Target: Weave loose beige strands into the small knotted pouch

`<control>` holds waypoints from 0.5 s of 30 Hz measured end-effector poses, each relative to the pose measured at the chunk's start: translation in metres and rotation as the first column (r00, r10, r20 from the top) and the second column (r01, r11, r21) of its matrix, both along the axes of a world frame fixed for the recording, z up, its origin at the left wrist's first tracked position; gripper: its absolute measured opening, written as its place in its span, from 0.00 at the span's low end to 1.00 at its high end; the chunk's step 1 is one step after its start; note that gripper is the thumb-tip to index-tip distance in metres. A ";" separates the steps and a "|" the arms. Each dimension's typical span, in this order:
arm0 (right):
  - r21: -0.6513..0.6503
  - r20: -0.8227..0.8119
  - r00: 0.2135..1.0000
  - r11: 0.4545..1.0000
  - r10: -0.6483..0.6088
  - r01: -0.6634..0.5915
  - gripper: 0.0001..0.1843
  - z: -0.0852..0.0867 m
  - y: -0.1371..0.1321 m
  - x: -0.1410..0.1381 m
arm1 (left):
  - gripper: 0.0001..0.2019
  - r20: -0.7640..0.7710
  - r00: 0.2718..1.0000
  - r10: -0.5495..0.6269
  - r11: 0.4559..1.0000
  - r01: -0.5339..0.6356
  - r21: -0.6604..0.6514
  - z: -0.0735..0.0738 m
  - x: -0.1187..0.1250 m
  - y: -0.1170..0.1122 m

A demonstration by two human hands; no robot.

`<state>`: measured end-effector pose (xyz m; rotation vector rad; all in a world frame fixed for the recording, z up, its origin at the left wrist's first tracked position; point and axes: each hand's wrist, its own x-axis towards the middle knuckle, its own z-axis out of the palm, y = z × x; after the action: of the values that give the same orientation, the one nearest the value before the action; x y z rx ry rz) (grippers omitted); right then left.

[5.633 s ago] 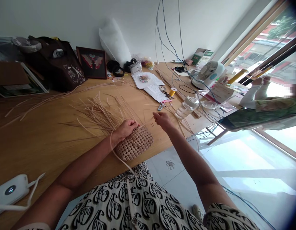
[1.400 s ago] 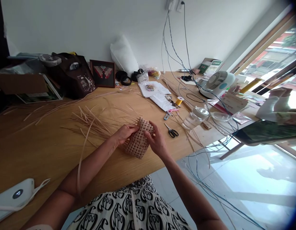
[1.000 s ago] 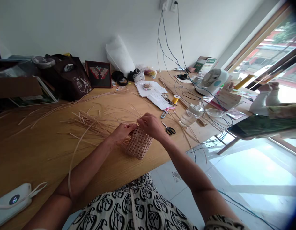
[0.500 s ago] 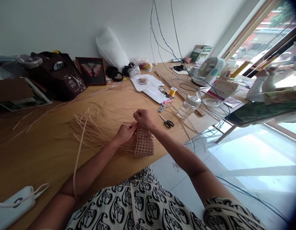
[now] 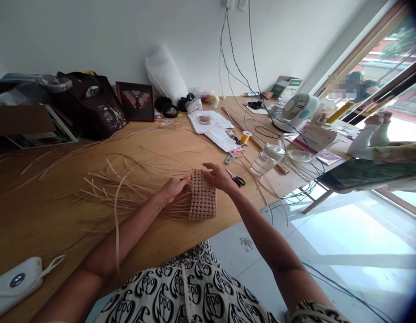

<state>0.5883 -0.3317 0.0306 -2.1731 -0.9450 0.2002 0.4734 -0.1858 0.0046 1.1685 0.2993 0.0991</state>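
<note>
Bright room with a white wall (image 5: pixel 93 36) behind a long oak-look worktable (image 5: pixel 36 224) and a large window (image 5: pixel 372 54) at the right, everything placed here relative to the woven rattan piece (image 5: pixel 201 196), which lies flat on the table near the edge closest to the person. Far beyond the piece, against the wall: a dark tote bag (image 5: pixel 90 101), a framed butterfly picture (image 5: pixel 135 101) and a white plastic bag (image 5: pixel 164 72). Beyond it and to the right: papers (image 5: pixel 208 123), a yellow thread spool (image 5: pixel 245 137), a white desk fan (image 5: pixel 297 112) and a glass water jug (image 5: pixel 266 159). Well right of the piece, a seated co-worker's white sleeve (image 5: pixel 362 143) shows past the table end. Down-left of the piece, a white power bank (image 5: pixel 16 280) sits near the table edge. Loose rattan strands (image 5: pixel 103 188) fan out from the piece's left side across the table. Left hand (image 5: pixel 174 188) lies flat on the piece's left part, fingers together, not clamped. Right hand (image 5: pixel 218 176) is open, fingers spread, at the piece's upper right corner; contact cannot be told. Small black-handled scissors (image 5: pixel 235 178) lie just right of that hand.
</note>
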 end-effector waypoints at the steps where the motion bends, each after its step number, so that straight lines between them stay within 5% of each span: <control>1: -0.024 -0.065 0.998 0.999 0.024 -0.025 0.22 -0.004 -0.003 -0.001 | 0.10 0.009 0.999 0.030 1.000 -0.030 0.007 0.000 0.000 -0.001; 9: 0.002 -0.118 0.984 0.991 -0.130 0.131 0.24 -0.015 -0.022 -0.028 | 0.14 -0.029 0.999 -0.025 0.997 0.022 -0.079 0.022 -0.004 0.022; 15: -0.032 -0.111 0.963 0.969 -0.246 0.244 0.24 -0.018 -0.040 -0.041 | 0.09 -0.148 0.946 0.287 0.957 -0.289 0.008 0.045 -0.010 0.094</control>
<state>0.5469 -0.3715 0.0130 -2.2462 -0.6052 0.2115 0.4637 -0.0922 0.0495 1.1146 0.6013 0.2678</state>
